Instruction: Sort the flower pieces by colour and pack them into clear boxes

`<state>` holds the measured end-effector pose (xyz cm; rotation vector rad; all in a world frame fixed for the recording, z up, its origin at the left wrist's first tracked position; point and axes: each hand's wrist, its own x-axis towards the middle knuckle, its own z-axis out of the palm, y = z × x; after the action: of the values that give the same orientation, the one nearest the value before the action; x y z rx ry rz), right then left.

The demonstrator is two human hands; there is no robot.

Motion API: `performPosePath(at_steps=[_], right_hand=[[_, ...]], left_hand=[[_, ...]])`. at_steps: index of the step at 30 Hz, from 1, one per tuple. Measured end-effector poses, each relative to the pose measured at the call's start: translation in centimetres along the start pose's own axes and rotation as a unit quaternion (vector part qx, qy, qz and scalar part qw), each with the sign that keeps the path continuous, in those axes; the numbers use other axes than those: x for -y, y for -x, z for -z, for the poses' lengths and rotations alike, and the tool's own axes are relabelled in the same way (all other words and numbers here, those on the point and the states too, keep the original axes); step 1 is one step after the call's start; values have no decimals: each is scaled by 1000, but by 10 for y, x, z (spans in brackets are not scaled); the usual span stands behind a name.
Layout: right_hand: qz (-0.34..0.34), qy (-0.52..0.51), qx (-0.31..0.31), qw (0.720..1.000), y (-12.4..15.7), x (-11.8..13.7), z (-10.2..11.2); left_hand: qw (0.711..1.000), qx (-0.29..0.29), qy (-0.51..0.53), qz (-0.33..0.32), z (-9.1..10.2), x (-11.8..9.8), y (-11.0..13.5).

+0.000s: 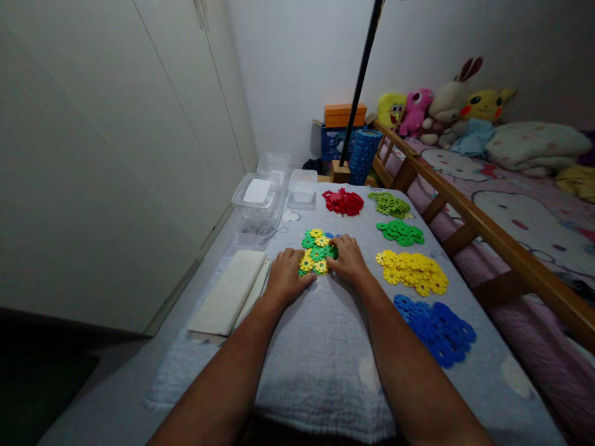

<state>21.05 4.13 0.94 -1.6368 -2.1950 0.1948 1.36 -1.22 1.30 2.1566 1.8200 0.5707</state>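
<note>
A mixed cluster of yellow and green snowflake discs (317, 254), with a bit of blue at its far edge, lies mid-table between my hands. My left hand (286, 274) curls along its left side, thumb across the near edge. From the right, my right hand (348, 257) grips the cluster's edge between thumb and fingers. Whether the discs are interlocked or only overlapping, I cannot tell. Sorted piles lie to the right: red discs (343, 202), light green discs (389, 205), green discs (400, 233), yellow discs (411, 270) and blue discs (437, 328).
Folded cream cloth or paper (230, 291) lies left of my left hand. Clear plastic containers (257, 201) stand at the far left, beside a smaller clear box (304, 186). A black pole (361, 80) rises behind the table. A wooden bed rail (465, 214) borders the right side.
</note>
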Motion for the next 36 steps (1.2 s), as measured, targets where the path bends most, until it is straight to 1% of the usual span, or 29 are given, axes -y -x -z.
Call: performPosePath(at_steps=[3,5,8,10,13,17,19,21,25,28,30,33,36], right_hand=[[7,-4,-9,1000,-2,0,3],[11,0,-7,1000,-7,-2,8],[6,25,-8,1000,-18,-18,22],[-4,51,-17,999,-28,-38,34],[-23,87,-16,996,-41,-79,54],[-89,124,1,988,-51,-130,73],[-110,139,3,984,-52,-146,79],[-120,153,0,981,-52,-154,81],[-141,187,19,972,-53,-156,80],[-153,203,36,967,-53,-152,80],[-156,206,36,965,-53,-148,80],[-145,202,27,968,-56,-135,79],[-104,185,31,977,-62,-111,70]], left_hand=[[1000,-4,1,-5,-2,1,-2],[1000,-5,3,-9,-3,2,-2],[1000,-5,6,-13,-6,3,-3],[1000,-9,11,-19,-7,3,-4],[999,-14,20,-31,-9,4,-5],[999,-10,24,-32,-10,5,-7],[999,-9,27,-32,-11,5,-7],[999,-10,28,-34,-12,6,-8],[999,-6,20,-30,-11,6,-7],[1000,-1,3,-14,-6,5,-5],[1000,1,-8,-4,-2,5,-4],[1000,9,-12,9,1,5,-1],[999,24,-15,19,4,4,1]])
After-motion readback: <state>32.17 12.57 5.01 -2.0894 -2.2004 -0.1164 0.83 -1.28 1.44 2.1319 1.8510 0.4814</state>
